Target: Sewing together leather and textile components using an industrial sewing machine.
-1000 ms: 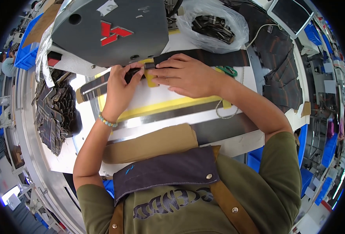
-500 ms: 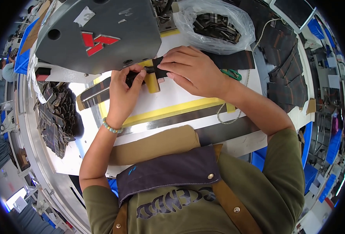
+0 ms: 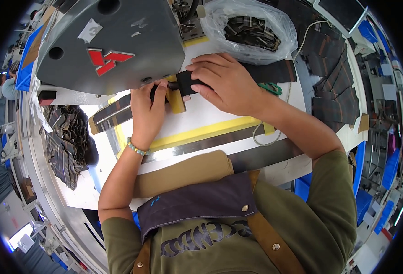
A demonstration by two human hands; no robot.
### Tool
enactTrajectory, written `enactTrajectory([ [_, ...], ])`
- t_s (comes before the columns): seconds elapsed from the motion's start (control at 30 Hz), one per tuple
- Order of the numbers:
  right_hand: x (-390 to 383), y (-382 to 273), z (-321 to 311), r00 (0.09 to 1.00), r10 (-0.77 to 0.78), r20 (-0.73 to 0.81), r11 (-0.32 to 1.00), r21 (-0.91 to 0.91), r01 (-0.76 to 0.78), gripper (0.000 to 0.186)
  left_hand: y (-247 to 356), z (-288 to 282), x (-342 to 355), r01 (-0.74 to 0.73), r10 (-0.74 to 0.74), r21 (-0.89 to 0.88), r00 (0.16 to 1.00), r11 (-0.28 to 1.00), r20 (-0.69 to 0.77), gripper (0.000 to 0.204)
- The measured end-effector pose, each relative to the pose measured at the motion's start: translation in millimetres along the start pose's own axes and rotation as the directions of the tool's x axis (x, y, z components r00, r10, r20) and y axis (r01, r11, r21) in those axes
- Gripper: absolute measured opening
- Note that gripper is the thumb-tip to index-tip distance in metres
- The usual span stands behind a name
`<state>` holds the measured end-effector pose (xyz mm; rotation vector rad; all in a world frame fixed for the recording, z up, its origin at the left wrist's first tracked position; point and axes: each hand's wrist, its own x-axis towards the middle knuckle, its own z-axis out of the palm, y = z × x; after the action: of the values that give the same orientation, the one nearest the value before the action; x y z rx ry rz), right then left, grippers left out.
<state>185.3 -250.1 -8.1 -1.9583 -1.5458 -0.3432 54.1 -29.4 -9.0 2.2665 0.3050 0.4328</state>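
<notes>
My left hand (image 3: 147, 107), with a beaded bracelet at the wrist, is closed in a pinch on a small dark fabric piece (image 3: 154, 92) beside the machine's lower edge. A plaid fabric strip (image 3: 117, 112) runs out to the left behind that hand. My right hand (image 3: 228, 84) has its fingers bent over a dark fabric strip (image 3: 274, 71), gripping near its left end; the fingers hide part of it. Between both hands a yellow guide piece (image 3: 177, 101) stands on the white worktop (image 3: 201, 109). Dark fabric also shows just above this piece.
A grey sewing machine head (image 3: 114, 45) looms at upper left. Left of me lies a heap of plaid pieces (image 3: 67, 141). A clear plastic bag (image 3: 288, 34) of small pieces stands behind my right hand, near green-handled scissors (image 3: 270, 88). Dark plaid panels (image 3: 336, 86) lie at right.
My left hand and forearm sit slightly farther right, the fingers still pinching fabric. My right hand has barely shifted. The machine head appears lower and more to the left in the picture.
</notes>
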Motion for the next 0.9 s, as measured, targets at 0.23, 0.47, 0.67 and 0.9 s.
enactTrajectory([
  [0.23,-2.1,2.0,14.8,0.98,-0.167,0.11,0.984,-0.04,0.172,0.033,6.3,4.0,2.3,-0.056,0.043,0.224,0.997,0.973,0.06,0.025],
  [0.47,-6.8,0.9,16.4,0.974,-0.182,0.138,0.976,-0.092,0.196,0.032,-2.9,5.1,-0.1,-0.005,-0.004,0.168,0.998,0.986,0.057,0.024],
  [0.67,-7.7,-4.3,13.6,0.963,-0.166,0.213,0.964,-0.172,0.205,0.037,0.7,3.4,0.1,0.033,-0.043,0.128,0.996,0.991,0.075,0.025],
  [0.9,-9.5,-8.6,13.4,0.956,-0.187,0.226,0.952,-0.198,0.233,0.036,2.1,3.4,-1.1,0.057,-0.068,0.127,0.994,0.99,0.081,0.027],
])
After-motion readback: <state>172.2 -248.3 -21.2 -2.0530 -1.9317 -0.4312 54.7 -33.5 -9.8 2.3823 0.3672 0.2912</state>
